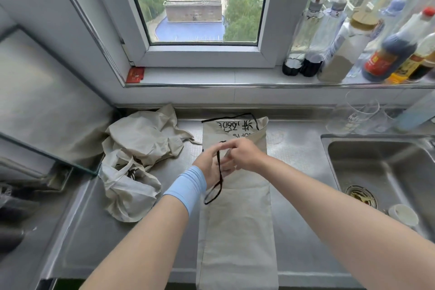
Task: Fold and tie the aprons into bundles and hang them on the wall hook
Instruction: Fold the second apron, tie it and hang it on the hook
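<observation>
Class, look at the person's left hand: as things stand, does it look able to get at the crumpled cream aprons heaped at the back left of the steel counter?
Probably yes. The crumpled cream aprons lie just beside the left hand, with bare steel counter between and nothing blocking. It would first have to release the black apron strap it is holding.

1. A light blue band (pixel 188 187) is worn around the left wrist.
2. The left forearm (pixel 141 238) is left uncovered below it.
3. No sleeve is worn on the right forearm (pixel 329 200).
</observation>
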### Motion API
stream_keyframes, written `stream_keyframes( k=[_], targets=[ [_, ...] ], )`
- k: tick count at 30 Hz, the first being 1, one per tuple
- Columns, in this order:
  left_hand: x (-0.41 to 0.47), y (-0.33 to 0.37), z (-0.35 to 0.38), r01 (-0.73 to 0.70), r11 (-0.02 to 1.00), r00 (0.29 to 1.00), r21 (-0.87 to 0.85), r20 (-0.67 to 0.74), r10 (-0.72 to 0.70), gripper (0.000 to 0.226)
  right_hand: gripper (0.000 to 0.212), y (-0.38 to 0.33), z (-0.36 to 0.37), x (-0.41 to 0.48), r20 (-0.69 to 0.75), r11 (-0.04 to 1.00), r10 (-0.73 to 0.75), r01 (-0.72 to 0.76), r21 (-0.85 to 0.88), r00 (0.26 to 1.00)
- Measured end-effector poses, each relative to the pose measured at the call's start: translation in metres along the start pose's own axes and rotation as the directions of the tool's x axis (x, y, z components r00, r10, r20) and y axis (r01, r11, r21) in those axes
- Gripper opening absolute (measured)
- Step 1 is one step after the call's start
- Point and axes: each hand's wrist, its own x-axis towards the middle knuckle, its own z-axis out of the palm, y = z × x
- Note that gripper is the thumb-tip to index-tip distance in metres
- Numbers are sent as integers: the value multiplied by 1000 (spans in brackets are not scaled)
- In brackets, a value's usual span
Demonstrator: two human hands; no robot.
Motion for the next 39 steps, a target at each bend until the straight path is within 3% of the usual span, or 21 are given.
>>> stream_keyframes(
  k=[2, 3, 5, 7, 9, 13, 15, 17, 19, 22, 26, 31, 33, 36, 37, 39],
  targets=[
    [-1, 9, -10, 74, 955, 995, 288, -85, -51, 22, 42, 5, -2, 8, -94, 978, -74, 54, -204, 993],
    [3, 15, -16, 88, 886, 986, 454, -165, -14, 17, 40, 7, -3, 12, -124, 973, -80, 51, -224, 989],
    [9, 31, -29, 105, 709, 936, 697, -310, 166, 9, 39, 15, -7, 18, -165, 977, -71, 35, -211, 984],
    [16, 49, -45, 193, 426, 857, 884, -364, 366, 15, 38, 22, -12, 21, -192, 976, -53, 9, -219, 980],
    [22, 62, -57, 313, 178, 819, 933, -360, 446, 32, 37, 30, -21, 24, -268, 967, -39, -32, -254, 963],
    [43, 66, -46, 269, 58, 806, 961, -258, 532, 47, 29, 44, -44, 35, -531, 960, 6, -154, -234, 847],
    [57, 63, -28, 165, 52, 815, 985, -166, 556, 42, 31, 54, -57, 45, -621, 969, 80, -207, -135, 780],
    [73, 58, -3, 34, 120, 856, 992, -91, 510, 38, 44, 65, -73, 57, -625, 958, 184, -280, -58, 758],
    [91, 54, 23, -56, 135, 886, 989, -13, 463, 35, 59, 73, -88, 67, -563, 948, 229, -314, -58, 794],
    [119, 53, 58, -104, 114, 909, 988, 48, 414, 36, 69, 80, -101, 79, -444, 962, 173, -248, -116, 879],
    [154, 60, 94, -84, 196, 927, 977, 4, 376, 40, 64, 89, -107, 96, -318, 984, 98, -138, -108, 943],
    [182, 62, 120, 70, 241, 958, 968, -132, 253, 35, 42, 95, -104, 104, -343, 999, 40, -35, 23, 938],
    [188, 62, 123, 142, 221, 954, 965, -193, 229, 35, 43, 97, -103, 106, -372, 994, 57, -20, 104, 926],
    [194, 66, 122, 191, 94, 945, 977, -209, 251, 20, 62, 98, -103, 104, -383, 974, 156, -78, 212, 910],
    [195, 68, 121, 187, 78, 943, 979, -201, 265, 21, 59, 99, -103, 103, -364, 969, 190, -113, 222, 912],
    [196, 73, 118, 156, 174, 943, 972, -199, 268, 21, 27, 103, -101, 104, -307, 972, 203, -155, 174, 930]
  ],
)
